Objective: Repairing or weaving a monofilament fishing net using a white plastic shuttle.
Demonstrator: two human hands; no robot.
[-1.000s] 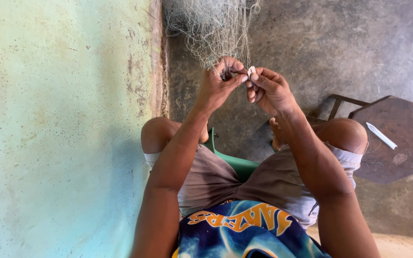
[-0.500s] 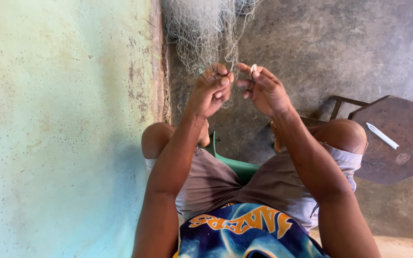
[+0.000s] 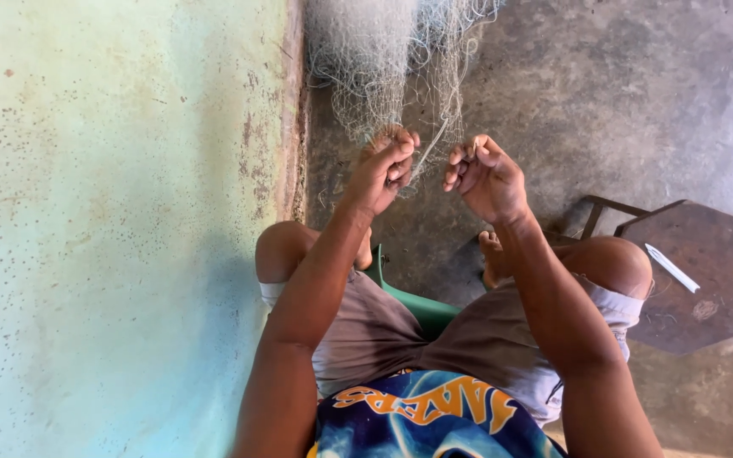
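Note:
A pale fishing net hangs down from the top of the view in front of me. My left hand is closed on its lower meshes. My right hand is closed too, pinching a thin strand that runs up to the net; a small pale object seems to sit between its fingers, too small to name. The two hands are a short gap apart. I sit on a green chair with my knees spread.
A pale green, speckled wall fills the left half. To the right stands a small dark octagonal table with a white slim tool on it. The floor is grey concrete.
Both hands have dropped a little and moved apart, and a strand is now stretched between the right hand and the net.

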